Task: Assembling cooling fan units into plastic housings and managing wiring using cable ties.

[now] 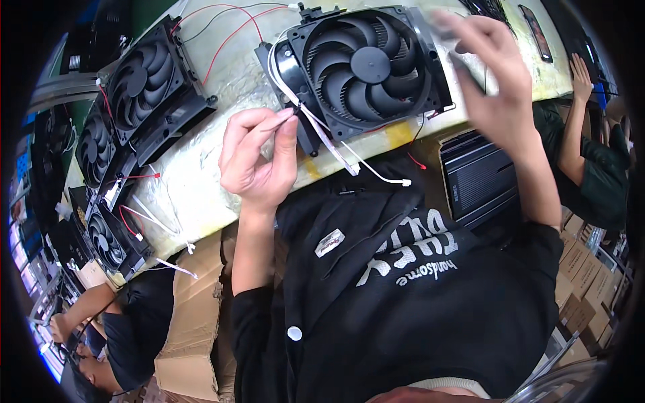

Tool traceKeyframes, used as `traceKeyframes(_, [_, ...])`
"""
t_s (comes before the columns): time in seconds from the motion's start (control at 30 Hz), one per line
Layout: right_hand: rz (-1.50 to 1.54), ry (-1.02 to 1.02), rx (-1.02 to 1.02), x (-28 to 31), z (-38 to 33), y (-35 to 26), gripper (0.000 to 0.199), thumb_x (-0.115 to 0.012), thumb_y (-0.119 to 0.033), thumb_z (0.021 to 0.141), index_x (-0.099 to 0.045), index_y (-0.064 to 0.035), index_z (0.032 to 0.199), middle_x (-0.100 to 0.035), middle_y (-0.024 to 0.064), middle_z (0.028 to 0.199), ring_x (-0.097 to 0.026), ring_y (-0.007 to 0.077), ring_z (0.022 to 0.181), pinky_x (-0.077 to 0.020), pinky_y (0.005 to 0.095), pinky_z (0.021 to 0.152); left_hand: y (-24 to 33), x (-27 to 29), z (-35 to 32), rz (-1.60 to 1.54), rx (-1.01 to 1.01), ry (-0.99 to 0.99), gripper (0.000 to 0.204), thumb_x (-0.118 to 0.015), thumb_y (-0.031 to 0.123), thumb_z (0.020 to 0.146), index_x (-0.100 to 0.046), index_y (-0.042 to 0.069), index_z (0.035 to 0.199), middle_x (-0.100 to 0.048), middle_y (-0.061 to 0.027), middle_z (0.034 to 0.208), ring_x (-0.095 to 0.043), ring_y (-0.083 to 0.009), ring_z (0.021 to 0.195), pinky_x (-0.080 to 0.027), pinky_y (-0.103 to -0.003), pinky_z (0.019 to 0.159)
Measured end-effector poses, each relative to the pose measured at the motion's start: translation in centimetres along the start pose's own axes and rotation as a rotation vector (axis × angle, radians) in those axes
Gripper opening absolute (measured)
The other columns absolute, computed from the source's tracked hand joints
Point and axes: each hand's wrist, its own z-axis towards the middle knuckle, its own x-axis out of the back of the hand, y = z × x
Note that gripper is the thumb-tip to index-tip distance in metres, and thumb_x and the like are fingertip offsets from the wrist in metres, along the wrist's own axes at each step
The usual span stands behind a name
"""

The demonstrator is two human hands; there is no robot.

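Upper centre, the left hand (pixel 259 158) pinches thumb to forefinger at a black tie (pixel 297 107) on white cables (pixel 325 139); these slant down-right beside the fan (pixel 370 65); the right hand (pixel 496 84), farther off, blurs, its grip unclear.

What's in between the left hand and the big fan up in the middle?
In the head view, white cables and part of the fan's black frame lie between the left hand and the big fan.

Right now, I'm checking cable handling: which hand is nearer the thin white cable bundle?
Left: the left hand is immediately left of the white cable bundle; the right hand is at the right side of the black square-framed fan.
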Motion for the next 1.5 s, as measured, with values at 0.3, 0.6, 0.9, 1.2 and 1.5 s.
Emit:
traceKeyframes(0.3, [-0.447, -0.285, 0.311, -1.4, 2.8, -7.6, 0.047, -0.062, -0.002, 0.069, -0.066, -0.0059, 0.116, -0.057, 0.0078, 0.103, -0.059, 0.0236, 0.092, -0.0453, 0.0359, 0.082, 0.1, -0.3, -0.2, -0.203, 0.272, 0.112, 0.01, -0.073, -0.009, 0.08, -0.069, -0.007, 0.089, -0.065, -0.0132, 0.086, -0.059, -0.0147, 0.073, -0.048, -0.023, 0.066])
traceKeyframes(0.6, [-0.51, -0.298, 0.328, -1.8, 2.8, -8.6, 0.05, -0.063, -0.003, 0.069, -0.065, -0.0051, 0.118, -0.056, 0.0066, 0.095, -0.058, 0.0216, 0.085, -0.0456, 0.0343, 0.078, 0.1, 0.0, -0.2, -0.258, 0.253, 0.109, 0.01, -0.074, -0.009, 0.079, -0.069, -0.008, 0.087, -0.065, -0.014, 0.086, -0.059, -0.0135, 0.071, -0.048, -0.023, 0.064])
traceKeyframes(0.9, [-0.638, -0.426, 0.333, -2.4, 2.1, -8.2, 0.043, -0.065, -0.006, 0.07, -0.065, -0.0051, 0.113, -0.058, 0.0052, 0.08, -0.061, 0.0195, 0.066, -0.0496, 0.0306, 0.059, 0.4, -0.1, 0.8, -0.218, 0.331, 0.057, 0.005, -0.071, -0.003, 0.085, -0.068, -0.008, 0.085, -0.065, -0.0081, 0.082, -0.058, -0.0087, 0.062, -0.044, -0.02, 0.057])
traceKeyframes(1.2, [-0.164, -0.082, 0.047, 0.3, -1.2, -1.7, 0.039, -0.071, -0.005, 0.084, -0.069, -0.0118, 0.122, -0.073, 0.0113, 0.104, -0.069, 0.0151, 0.088, -0.0532, 0.0253, 0.077, 1.7, 8.4, -4.1, 0.267, 0.025, 0.711, 0.011, -0.054, -0.008, 0.093, -0.063, -0.012, 0.09, -0.062, -0.012, 0.086, -0.059, -0.0158, 0.057, -0.048, -0.023, 0.055])
traceKeyframes(1.5, [-0.045, 0.114, -0.101, -2.6, -3.2, 8.2, 0.045, -0.066, -0.023, 0.094, -0.057, 0.0023, 0.13, -0.061, 0.0178, 0.129, -0.056, 0.0254, 0.123, -0.0398, 0.0374, 0.106, -6.8, 11.1, -24.4, 0.83, 0.573, -0.261, 0.007, -0.064, 0.007, 0.083, -0.069, 0.003, 0.086, -0.067, -0.0135, 0.087, -0.064, -0.0317, 0.08, -0.049, -0.041, 0.072])
